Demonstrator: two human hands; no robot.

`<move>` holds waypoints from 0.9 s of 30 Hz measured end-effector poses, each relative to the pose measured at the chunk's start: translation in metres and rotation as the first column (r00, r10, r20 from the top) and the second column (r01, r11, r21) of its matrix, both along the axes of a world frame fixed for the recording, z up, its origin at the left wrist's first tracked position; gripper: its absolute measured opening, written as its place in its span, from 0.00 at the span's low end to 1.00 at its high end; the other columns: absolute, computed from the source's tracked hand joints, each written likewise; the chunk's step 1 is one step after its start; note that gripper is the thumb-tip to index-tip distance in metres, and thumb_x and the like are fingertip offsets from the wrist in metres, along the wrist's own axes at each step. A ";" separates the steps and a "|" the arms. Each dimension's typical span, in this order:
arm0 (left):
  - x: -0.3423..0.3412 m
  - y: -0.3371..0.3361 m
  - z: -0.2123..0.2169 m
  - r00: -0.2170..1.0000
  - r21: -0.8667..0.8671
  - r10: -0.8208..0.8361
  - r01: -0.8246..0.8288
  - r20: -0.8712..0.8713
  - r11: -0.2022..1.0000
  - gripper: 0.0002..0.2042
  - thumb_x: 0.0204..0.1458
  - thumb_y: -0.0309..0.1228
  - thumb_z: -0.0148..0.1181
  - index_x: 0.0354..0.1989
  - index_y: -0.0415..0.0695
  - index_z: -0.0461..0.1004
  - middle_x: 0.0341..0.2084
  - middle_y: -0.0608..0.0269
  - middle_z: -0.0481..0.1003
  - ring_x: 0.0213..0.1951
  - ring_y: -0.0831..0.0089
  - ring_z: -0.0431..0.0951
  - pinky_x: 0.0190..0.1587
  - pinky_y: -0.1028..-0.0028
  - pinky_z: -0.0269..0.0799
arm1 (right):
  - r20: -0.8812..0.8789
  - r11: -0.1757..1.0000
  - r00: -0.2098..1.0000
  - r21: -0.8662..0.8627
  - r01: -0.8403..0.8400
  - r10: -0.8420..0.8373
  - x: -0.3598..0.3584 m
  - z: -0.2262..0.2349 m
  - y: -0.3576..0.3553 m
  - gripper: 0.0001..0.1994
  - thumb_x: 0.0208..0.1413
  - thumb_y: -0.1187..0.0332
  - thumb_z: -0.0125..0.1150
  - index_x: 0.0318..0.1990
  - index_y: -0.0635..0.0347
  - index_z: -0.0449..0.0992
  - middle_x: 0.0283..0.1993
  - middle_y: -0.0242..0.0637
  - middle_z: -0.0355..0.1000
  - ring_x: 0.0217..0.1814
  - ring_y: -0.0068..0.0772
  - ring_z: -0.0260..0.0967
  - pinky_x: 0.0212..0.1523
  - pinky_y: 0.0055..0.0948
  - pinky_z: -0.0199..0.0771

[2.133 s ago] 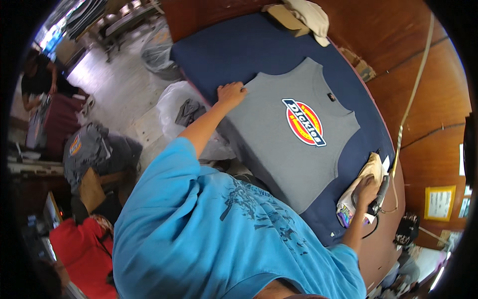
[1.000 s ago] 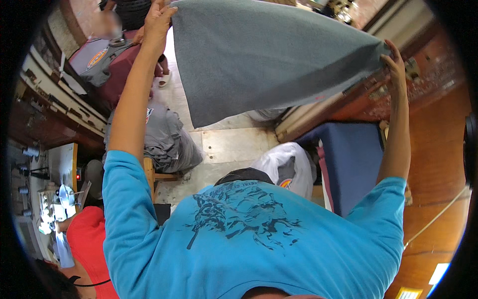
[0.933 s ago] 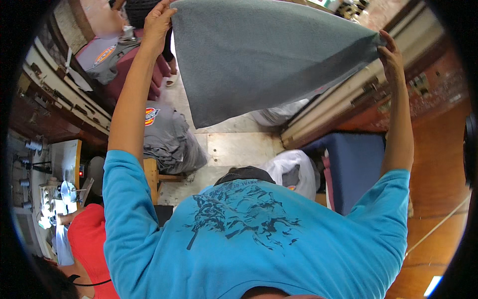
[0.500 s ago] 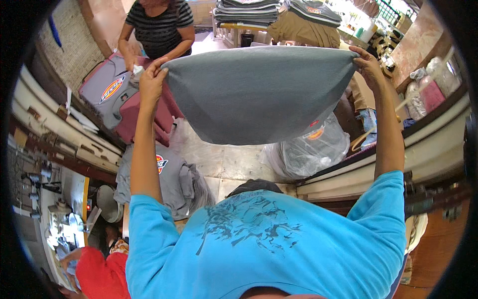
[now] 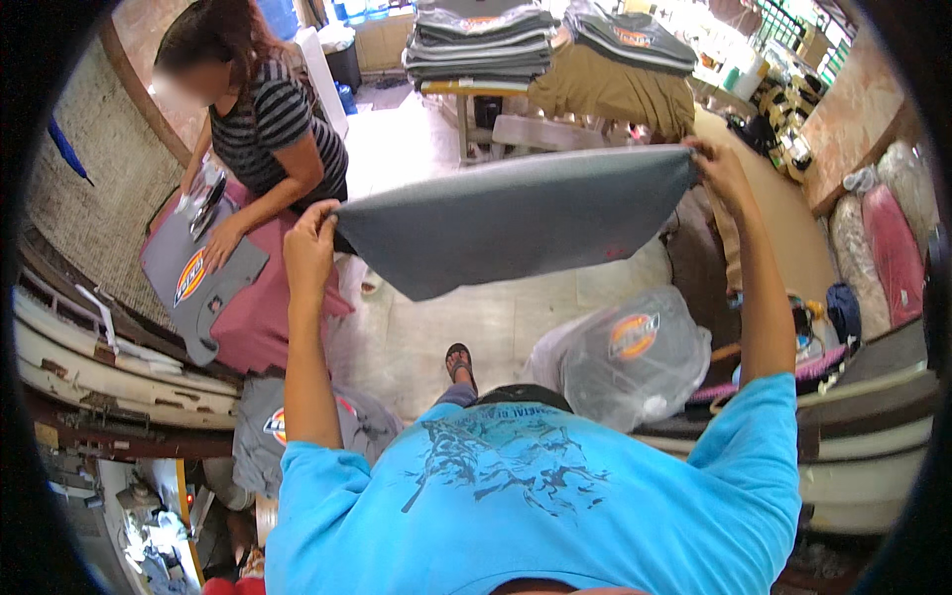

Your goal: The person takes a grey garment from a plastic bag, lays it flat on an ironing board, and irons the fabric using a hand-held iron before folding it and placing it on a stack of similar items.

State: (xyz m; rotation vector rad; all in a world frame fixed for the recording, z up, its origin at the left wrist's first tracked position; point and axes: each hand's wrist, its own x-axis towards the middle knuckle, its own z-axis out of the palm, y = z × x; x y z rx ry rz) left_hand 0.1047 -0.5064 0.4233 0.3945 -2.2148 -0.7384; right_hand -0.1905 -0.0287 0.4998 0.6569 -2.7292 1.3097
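Observation:
A piece of grey cloth (image 5: 516, 223) hangs stretched out in front of me, held in the air by its two upper corners. My left hand (image 5: 311, 246) pinches the left corner between thumb and fingers. At the right corner, my right hand (image 5: 722, 177) grips the edge in the same way, a little higher than the left. A small red mark shows near the cloth's lower right edge. The lower corners dangle freely, and whether the cloth is a whole garment I cannot tell.
At left, a person in a striped top (image 5: 273, 129) presses a grey printed garment (image 5: 198, 273) on a red-covered board (image 5: 263, 317). Folded grey garments (image 5: 481, 50) are stacked on the back table. A clear plastic bag (image 5: 635, 367) of grey garments stands right; another grey pile (image 5: 253, 436) lies left.
The cloth has tilted, its right end higher, and looks shallower. My view has shifted, bringing my foot into sight. The other person now leans over the board with a hand flat on the garment.

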 end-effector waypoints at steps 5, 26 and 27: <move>-0.068 -0.039 -0.009 0.976 0.066 -0.153 0.165 -0.157 0.984 0.08 0.51 0.26 0.50 0.36 0.37 0.72 0.33 0.57 0.76 0.35 0.71 0.76 0.39 0.74 0.68 | -0.124 0.994 0.986 -0.009 0.107 -0.108 -0.025 0.003 -0.026 0.08 0.57 0.71 0.48 0.41 0.60 0.71 0.30 0.28 0.69 0.26 0.18 0.64 0.25 0.17 0.63; -0.505 -0.290 0.096 0.923 0.307 -0.359 0.385 -0.139 0.871 0.11 0.53 0.34 0.53 0.41 0.44 0.72 0.27 0.74 0.68 0.22 0.86 0.63 0.27 0.87 0.57 | -0.398 0.993 0.910 -0.044 0.108 -0.117 -0.453 0.117 -0.229 0.14 0.52 0.58 0.53 0.41 0.56 0.74 0.26 0.29 0.66 0.23 0.20 0.59 0.22 0.20 0.58; -0.542 -0.312 0.095 0.928 0.325 -0.362 0.369 -0.085 0.871 0.11 0.54 0.35 0.52 0.42 0.44 0.71 0.28 0.73 0.69 0.24 0.85 0.66 0.28 0.87 0.59 | -0.421 0.985 0.892 -0.124 0.122 -0.164 -0.493 0.108 -0.260 0.10 0.56 0.63 0.50 0.41 0.57 0.71 0.21 0.21 0.59 0.16 0.12 0.50 0.15 0.14 0.48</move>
